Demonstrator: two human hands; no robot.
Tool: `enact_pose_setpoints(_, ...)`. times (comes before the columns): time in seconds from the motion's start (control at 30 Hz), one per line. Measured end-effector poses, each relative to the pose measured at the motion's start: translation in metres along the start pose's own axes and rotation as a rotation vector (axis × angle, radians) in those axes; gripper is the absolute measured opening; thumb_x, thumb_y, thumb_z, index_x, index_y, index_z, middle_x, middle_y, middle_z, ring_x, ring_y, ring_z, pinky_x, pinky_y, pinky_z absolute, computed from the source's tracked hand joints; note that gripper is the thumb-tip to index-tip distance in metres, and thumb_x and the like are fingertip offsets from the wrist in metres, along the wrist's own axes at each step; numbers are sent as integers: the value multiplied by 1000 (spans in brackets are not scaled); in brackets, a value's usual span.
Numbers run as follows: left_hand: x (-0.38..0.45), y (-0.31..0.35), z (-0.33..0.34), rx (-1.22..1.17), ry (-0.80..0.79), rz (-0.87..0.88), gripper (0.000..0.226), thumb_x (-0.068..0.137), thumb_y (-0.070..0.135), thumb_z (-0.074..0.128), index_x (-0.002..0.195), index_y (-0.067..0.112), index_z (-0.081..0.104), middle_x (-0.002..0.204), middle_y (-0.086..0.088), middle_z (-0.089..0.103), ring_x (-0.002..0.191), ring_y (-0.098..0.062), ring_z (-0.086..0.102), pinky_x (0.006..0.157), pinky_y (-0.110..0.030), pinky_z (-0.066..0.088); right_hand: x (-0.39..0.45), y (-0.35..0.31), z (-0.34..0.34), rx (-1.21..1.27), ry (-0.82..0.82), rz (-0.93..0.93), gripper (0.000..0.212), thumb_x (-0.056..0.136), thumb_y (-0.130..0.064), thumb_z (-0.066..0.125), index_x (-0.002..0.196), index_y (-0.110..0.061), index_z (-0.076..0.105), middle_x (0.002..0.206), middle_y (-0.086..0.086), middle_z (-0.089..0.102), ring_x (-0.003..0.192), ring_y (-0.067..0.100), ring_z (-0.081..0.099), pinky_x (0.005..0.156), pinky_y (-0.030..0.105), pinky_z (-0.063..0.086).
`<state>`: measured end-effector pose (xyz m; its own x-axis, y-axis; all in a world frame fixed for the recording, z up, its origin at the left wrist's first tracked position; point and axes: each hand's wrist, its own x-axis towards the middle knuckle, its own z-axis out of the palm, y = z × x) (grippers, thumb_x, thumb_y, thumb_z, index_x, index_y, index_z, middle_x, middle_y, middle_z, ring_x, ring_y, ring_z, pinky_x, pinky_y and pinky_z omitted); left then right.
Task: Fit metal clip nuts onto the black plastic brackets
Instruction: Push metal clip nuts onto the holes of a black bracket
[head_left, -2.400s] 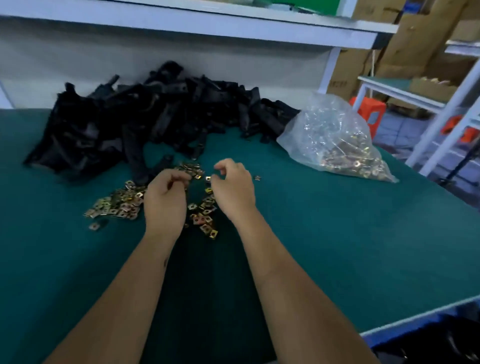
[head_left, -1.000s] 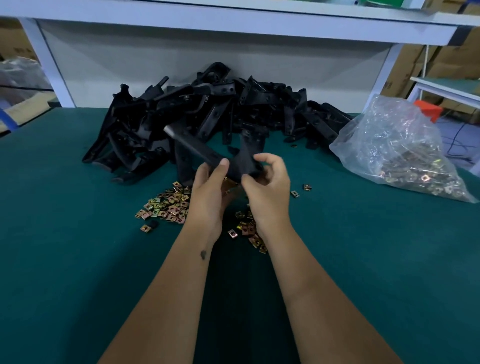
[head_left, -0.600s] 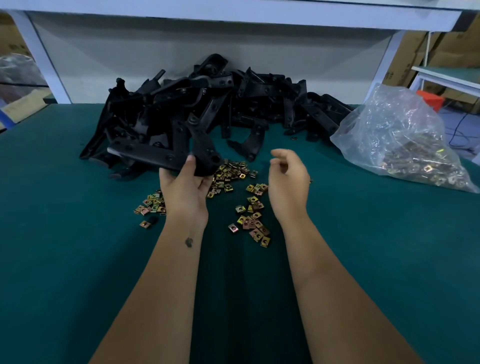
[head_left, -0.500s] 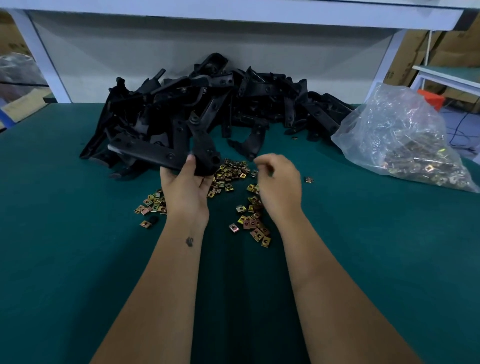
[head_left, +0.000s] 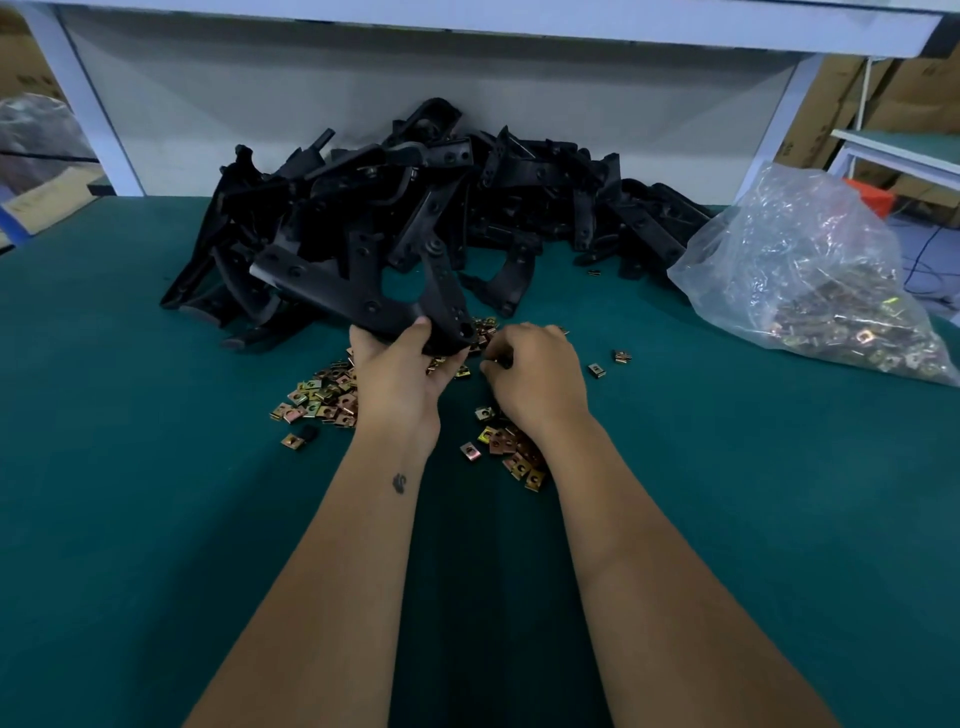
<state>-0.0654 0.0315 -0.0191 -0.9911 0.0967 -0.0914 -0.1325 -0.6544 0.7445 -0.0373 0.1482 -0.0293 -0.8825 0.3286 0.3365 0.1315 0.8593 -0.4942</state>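
At frame centre the left hand (head_left: 397, 371) grips a black plastic bracket (head_left: 363, 291); the right hand (head_left: 537, 374), fingers curled, seems to pinch a clip nut among the scattered clip nuts (head_left: 324, 397). A loose pinch could drop it.

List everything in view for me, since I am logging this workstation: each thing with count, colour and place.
held bracket: one, black, in the left hand.
bracket pile: many, black, back of the table.
clip nuts: many, brassy, loose by the hands.
plastic bag: one, clear, holding more nuts, right.
table: one, green top.
cardboard boxes: several, brown, far right.
left hand: grips the bracket.
right hand: fingers curled over the nuts; whether it holds one is hidden.
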Motion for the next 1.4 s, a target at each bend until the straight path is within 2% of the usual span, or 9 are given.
enact_pose_setpoints(0.17,2,-1,-1,-17,-18,-16,25,95,-2,56,107,19,49,115,-8,63,104,-26,67,73,-38,60,-2,1,-2,110,45,-12,25,87,-3,62,109,-16,65,101,1,61,97,19,54,81,32,45)
enact_pose_setpoints(0.3,2,-4,-2,-2,-65,-29,37,90,1,66,117,18,48,125,-12,59,109,-27,65,73,-38,59,-6,-4,-14,612,214,153,26,86,-4,69,99,-26,67,98,-3,64,81,4,61,71,13,45)
enact_pose_setpoints(0.37,1,-5,-3,24,-131,-17,42,87,0,69,118,18,48,126,-11,62,109,-25,66,73,-37,59,-8,-6,-20,928,196,274,25,84,-6,74,97,-27,70,96,-6,71,79,-1,66,67,9,48)
enact_pose_setpoints(0.43,0,-6,-4,53,-192,-6,45,86,-1,70,119,18,48,122,-9,65,107,-24,68,75,-38,58,-9,-8,-23,1156,142,341,20,83,-4,75,93,-21,74,84,-6,75,80,1,69,70,10,50)
enact_pose_setpoints(0.53,-2,-6,-4,68,-232,1,44,85,-3,69,116,19,48,115,-7,69,104,-23,69,74,-37,58,-10,-11,-23,1325,84,376,12,84,0,72,91,-10,75,87,4,75,88,14,69,82,21,53)
enact_pose_setpoints(0.67,-4,-3,-4,-3,-252,-37,38,87,-2,66,113,19,48,111,-7,69,102,-22,69,73,-35,58,-10,-13,-23,1519,29,405,11,89,5,63,90,-1,72,84,9,74,79,15,69,74,19,55)
enact_pose_setpoints(0.93,-5,2,-3,-53,-303,-58,32,91,-1,61,111,18,46,96,-3,71,93,-19,70,75,-35,58,-10,-12,-26,1553,-55,339,13,89,5,62,86,-2,73,82,9,73,80,16,69,73,20,55)
enact_pose_setpoints(1.17,-5,4,-3,-49,-313,-57,30,91,-1,59,111,18,46,97,-3,71,92,-18,70,73,-34,58,-11,-12,-26,1544,-99,307,21,89,5,62,77,-7,75,81,8,74,80,15,70,72,22,56)
enact_pose_setpoints(1.4,-6,5,-4,-15,-326,-63,35,90,0,61,116,18,46,108,-5,69,99,-19,69,74,-33,58,-13,-13,-28,1470,-130,315,11,89,-4,65,88,-12,73,85,5,72,79,16,65,73,24,51)
